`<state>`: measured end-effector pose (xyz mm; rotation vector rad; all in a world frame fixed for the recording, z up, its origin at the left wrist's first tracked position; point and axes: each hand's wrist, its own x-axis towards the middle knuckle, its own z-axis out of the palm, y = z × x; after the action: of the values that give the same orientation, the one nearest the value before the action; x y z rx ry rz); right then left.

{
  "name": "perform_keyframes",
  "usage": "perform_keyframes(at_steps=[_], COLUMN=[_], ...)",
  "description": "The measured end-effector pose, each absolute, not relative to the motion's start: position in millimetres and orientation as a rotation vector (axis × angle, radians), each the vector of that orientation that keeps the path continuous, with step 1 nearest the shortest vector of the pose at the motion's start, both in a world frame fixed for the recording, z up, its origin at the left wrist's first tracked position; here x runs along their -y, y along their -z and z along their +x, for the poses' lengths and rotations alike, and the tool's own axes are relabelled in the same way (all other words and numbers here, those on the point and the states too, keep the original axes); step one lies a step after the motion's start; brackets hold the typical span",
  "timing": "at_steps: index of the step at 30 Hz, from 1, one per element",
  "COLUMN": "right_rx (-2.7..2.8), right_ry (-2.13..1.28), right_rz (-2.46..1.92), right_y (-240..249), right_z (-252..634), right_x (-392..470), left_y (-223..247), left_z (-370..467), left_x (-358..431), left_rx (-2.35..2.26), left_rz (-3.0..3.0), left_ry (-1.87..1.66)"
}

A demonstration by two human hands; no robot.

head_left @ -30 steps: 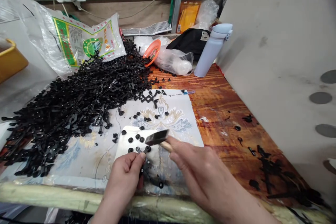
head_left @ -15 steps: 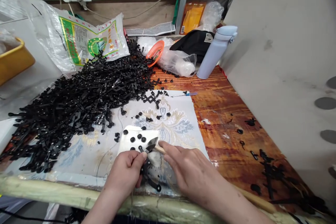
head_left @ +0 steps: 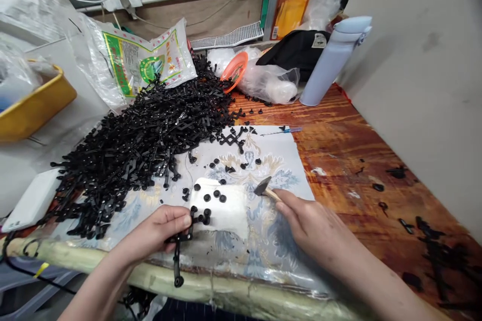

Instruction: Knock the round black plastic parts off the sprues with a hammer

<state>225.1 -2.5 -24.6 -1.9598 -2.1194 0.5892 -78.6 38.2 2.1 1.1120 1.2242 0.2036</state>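
My left hand (head_left: pixel 167 223) pinches a black jointed plastic linkage (head_left: pixel 177 261) at the table's near edge. One arm of the linkage hangs toward me; its upper end reaches over a white pad (head_left: pixel 229 220). My right hand (head_left: pixel 307 215) is closed round the wooden handle of a small hammer (head_left: pixel 262 185). Its dark head is raised to the right of the pad, apart from the linkage. Several round black caps (head_left: pixel 207 197) lie on the pad, and more are scattered beyond it on the patterned cloth (head_left: pixel 278 241).
A large heap of black linkages (head_left: pixel 161 120) covers the left side, with a printed plastic bag (head_left: pixel 150 60) behind. A light blue bottle (head_left: pixel 335 60), orange dish (head_left: pixel 235 71) and blue-handled pick (head_left: pixel 282 131) are further back. Loose black parts (head_left: pixel 433 246) lie at right; a yellow bin (head_left: pixel 41 105) is left.
The hammer has moved away to the right from the linkage. My left hand has shifted the linkage left and toward me on the pad. The whole view has turned slightly.
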Motion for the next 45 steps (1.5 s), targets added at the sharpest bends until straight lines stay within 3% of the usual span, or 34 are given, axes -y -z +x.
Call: perform_keyframes(at_steps=[7,18,45], right_rx=[2.075,2.099,2.102], right_ry=[-0.621,-0.489,-0.527], right_rz=[-2.008,-1.947,-1.958], right_y=[23.7,22.3,21.4], right_z=[224.0,221.7,222.7], right_x=[2.9,5.1,4.6], left_y=[-4.0,-7.5,-16.8], left_z=[-70.9,-71.4,-62.7], left_x=[-55.1,-61.7,-67.1], left_rx=[-1.081,-1.130,-1.104], left_rz=[1.283,1.476,1.585], left_ry=[-0.001,0.044,0.088])
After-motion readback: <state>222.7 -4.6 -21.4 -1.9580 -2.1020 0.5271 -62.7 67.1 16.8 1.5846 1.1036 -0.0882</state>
